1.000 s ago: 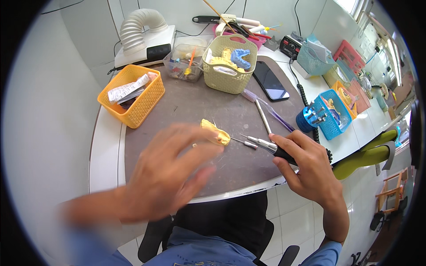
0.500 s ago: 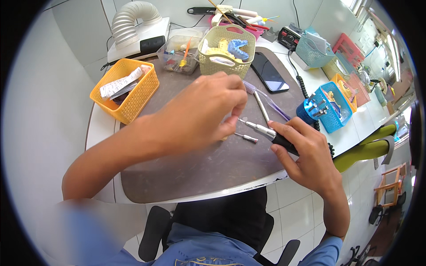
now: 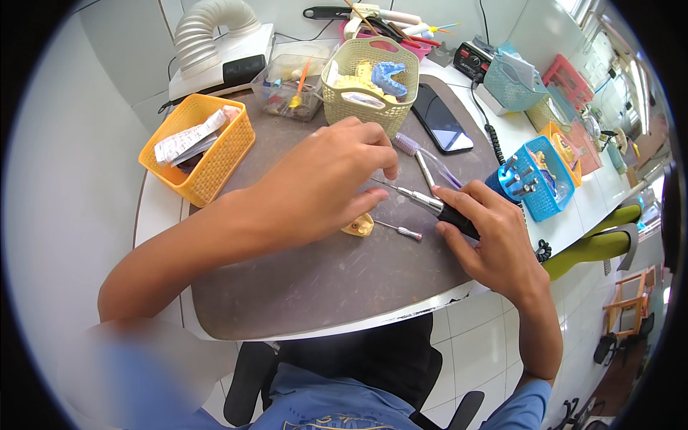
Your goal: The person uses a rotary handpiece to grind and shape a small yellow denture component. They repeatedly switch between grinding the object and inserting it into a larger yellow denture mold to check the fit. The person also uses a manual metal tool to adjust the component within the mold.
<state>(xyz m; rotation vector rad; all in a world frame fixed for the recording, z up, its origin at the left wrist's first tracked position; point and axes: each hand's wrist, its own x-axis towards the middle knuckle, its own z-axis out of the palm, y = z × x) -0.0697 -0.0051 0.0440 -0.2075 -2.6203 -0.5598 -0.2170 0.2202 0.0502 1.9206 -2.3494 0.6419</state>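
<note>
— What's the right hand (image 3: 494, 240) doing?
— It's closed around a handpiece (image 3: 430, 204), right of centre, tip pointing up-left toward the left hand (image 3: 326, 183).
— And the left?
— Fingers curled down at the tip; whether they pinch it, I can't tell. A yellow cast (image 3: 358, 227) lies on the table (image 3: 322, 287) just under that hand, a loose bur (image 3: 398, 229) beside it.
— Behind them?
— An orange basket (image 3: 204, 168) upper left, a beige basket (image 3: 376, 100) top centre, a phone (image 3: 441, 118) beside it.
</note>
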